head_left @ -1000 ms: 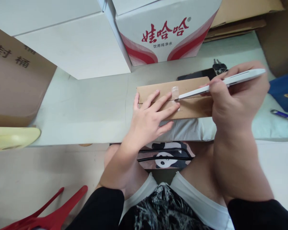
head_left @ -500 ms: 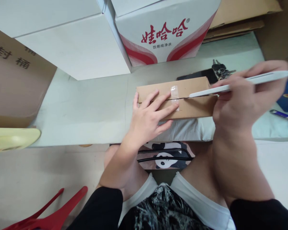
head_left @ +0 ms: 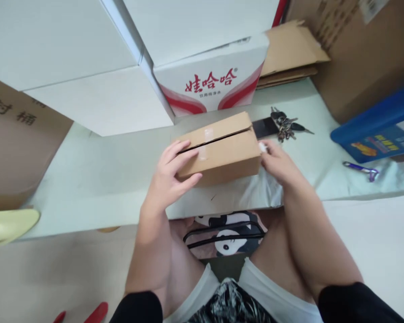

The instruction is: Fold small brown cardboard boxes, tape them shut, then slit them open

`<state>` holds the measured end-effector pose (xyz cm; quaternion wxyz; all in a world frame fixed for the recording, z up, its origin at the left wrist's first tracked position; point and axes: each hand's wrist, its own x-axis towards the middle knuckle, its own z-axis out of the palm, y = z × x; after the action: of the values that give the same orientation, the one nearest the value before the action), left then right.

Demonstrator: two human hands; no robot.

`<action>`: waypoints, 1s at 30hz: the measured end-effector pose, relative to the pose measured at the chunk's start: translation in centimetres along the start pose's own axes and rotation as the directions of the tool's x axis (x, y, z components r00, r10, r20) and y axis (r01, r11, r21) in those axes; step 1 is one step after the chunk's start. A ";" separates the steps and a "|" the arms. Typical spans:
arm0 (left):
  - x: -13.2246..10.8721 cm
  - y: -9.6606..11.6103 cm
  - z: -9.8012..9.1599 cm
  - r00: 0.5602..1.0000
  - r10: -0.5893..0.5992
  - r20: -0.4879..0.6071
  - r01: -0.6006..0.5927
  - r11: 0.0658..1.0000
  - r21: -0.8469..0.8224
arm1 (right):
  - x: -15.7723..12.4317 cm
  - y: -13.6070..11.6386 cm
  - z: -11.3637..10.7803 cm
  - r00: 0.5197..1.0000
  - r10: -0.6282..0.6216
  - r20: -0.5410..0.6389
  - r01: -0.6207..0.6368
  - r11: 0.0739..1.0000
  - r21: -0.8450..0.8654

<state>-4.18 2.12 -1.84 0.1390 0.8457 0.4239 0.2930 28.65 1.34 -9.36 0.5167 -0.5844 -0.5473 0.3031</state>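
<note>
A small brown cardboard box (head_left: pixel 229 150) rests on the pale green bench cover, its long top seam slightly parted. Across the left part of that seam lies a strip of clear tape (head_left: pixel 208 134). My left hand (head_left: pixel 170 172) holds the box's left end, fingers on the top and thumb along the front side. At the right end, my right hand (head_left: pixel 278 161) is closed on a slim white box cutter (head_left: pixel 263 147). Only a small white part of the cutter shows; its tip is hidden against the box's end.
Behind the box lie a black phone (head_left: pixel 265 128) and a bunch of keys (head_left: pixel 284 126). A white and red water carton (head_left: pixel 210 85) stands at the back, beside white boxes (head_left: pixel 101 98). To the right are a blue package (head_left: pixel 377 130) and a purple razor (head_left: pixel 360 168).
My right hand has lowered the cutter from above the top seam to the box's right end. The box has turned slightly, and my left hand has shifted towards its left end.
</note>
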 end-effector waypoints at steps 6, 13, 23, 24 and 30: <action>-0.8 -1.9 -0.4 0.998 -0.017 -0.066 0.012 0.997 -0.078 | 0.5 0.4 1.7 0.988 0.147 0.056 -0.137 0.978 -0.156; -1.0 -2.4 -0.1 0.991 -0.017 -0.132 0.003 0.994 -0.105 | 0.1 0.1 2.3 0.987 -0.068 0.145 0.046 0.988 0.149; -1.3 -4.1 1.7 0.948 -0.305 -0.091 0.240 0.873 -0.425 | -0.3 0.0 2.0 0.929 -0.254 0.267 0.212 0.961 0.178; -1.3 -4.2 1.8 0.943 -0.327 -0.064 0.258 0.839 -0.479 | -0.2 0.1 2.0 0.937 -0.252 0.240 0.209 0.959 0.190; -1.0 -4.0 1.9 0.951 -0.291 0.109 0.297 0.749 -0.592 | -0.4 0.7 2.1 0.965 -0.204 0.164 0.173 0.967 0.186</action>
<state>-5.99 3.71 -5.66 0.4465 0.6816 0.4356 0.3826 26.85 1.66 -10.67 0.5392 -0.4530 -0.6176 0.3501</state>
